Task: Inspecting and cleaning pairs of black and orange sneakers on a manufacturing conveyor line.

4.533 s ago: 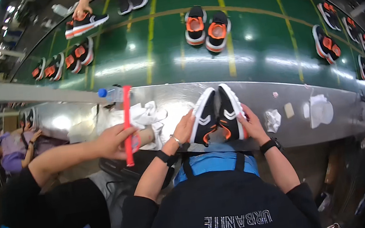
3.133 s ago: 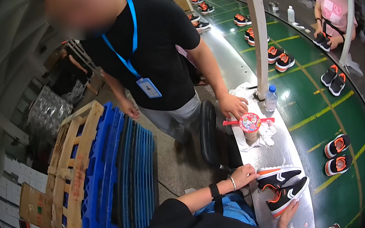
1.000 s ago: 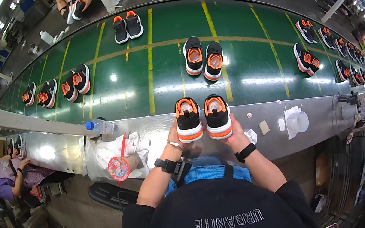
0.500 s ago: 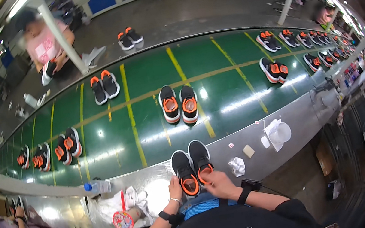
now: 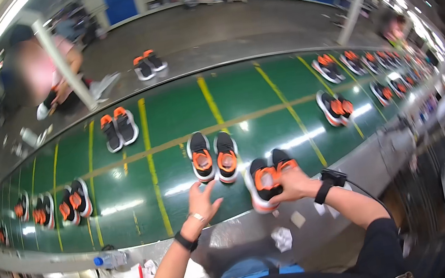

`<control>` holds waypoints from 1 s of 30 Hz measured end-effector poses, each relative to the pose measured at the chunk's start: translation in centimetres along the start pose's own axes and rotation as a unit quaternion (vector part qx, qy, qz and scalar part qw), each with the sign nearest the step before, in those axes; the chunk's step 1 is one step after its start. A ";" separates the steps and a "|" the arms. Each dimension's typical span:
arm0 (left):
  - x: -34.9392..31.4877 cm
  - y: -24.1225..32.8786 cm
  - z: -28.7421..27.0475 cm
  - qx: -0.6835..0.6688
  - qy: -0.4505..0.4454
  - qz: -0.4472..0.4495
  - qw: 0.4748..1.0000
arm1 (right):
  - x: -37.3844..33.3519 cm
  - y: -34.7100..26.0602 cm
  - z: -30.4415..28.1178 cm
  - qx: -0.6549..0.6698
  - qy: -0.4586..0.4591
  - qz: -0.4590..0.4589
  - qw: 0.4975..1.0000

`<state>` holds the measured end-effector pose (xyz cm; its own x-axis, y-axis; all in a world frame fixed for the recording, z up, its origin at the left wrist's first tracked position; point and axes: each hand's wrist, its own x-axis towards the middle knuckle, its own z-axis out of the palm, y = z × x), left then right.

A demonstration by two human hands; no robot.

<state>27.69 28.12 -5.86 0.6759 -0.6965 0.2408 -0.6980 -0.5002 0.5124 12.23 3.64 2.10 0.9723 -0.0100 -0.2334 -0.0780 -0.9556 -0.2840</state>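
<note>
My right hand [image 5: 296,184] grips a pair of black sneakers [image 5: 261,174] with orange lining and white soles by their heel ends, over the near edge of the green belt. To the left, my left hand [image 5: 202,205] reaches forward with fingers and thumb apart, holding nothing. Just past its fingertips, a second pair of sneakers [image 5: 227,161] of the same kind stands on the belt, heels toward me. Whether the fingertips touch the left shoe's heel I cannot tell.
More sneaker pairs stand on the conveyor belt [image 5: 174,163], left, right and far. Crumpled white paper [image 5: 282,239] and a pale block [image 5: 297,219] lie on the metal bench. A blue-capped bottle [image 5: 110,260] is at left. Across the belt, a person in pink [image 5: 42,67] handles a shoe.
The pair from the bench in front of me has moved forward and right in my right hand. My left hand has left that pair and reached toward the pair on the belt.
</note>
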 end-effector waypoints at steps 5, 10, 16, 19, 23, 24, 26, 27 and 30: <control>8.2 -0.1 9.5 0.152 -0.241 -0.054 0.957 | 5.7 15.2 2.1 -0.051 0.083 0.083 0.992; 8.8 -1.0 11.2 0.036 -0.134 -0.168 0.976 | 9.5 19.2 5.0 -0.117 -0.001 0.201 0.973; 3.4 6.2 6.5 0.124 0.033 -0.038 0.991 | 6.6 12.1 1.1 0.144 0.187 -0.037 0.971; -5.4 7.0 5.1 0.100 0.042 -0.038 0.993 | 3.9 4.4 2.3 0.202 0.161 -0.139 0.956; -15.3 7.6 3.9 0.053 -0.031 -0.088 0.994 | 0.7 -4.7 6.7 0.250 0.108 -0.152 0.950; -16.8 7.1 4.1 0.057 -0.013 -0.083 0.995 | 0.3 -6.3 7.6 0.276 0.082 -0.149 0.946; -17.8 6.6 3.6 0.019 -0.069 -0.094 0.993 | 0.0 -11.0 7.9 0.277 0.082 -0.149 0.946; -18.1 6.4 3.3 0.062 0.022 -0.084 0.994 | 0.0 -13.9 7.9 0.289 0.082 -0.151 0.942; -20.7 7.0 -1.7 -0.029 0.123 -0.094 0.987 | 1.0 -20.2 7.6 0.242 0.046 -0.197 0.949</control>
<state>9.23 39.96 -5.86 0.8340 -0.4444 0.3271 -0.5453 -0.5724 0.6124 13.12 25.12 0.55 0.9602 0.2738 0.0553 0.2254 -0.6428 -0.7321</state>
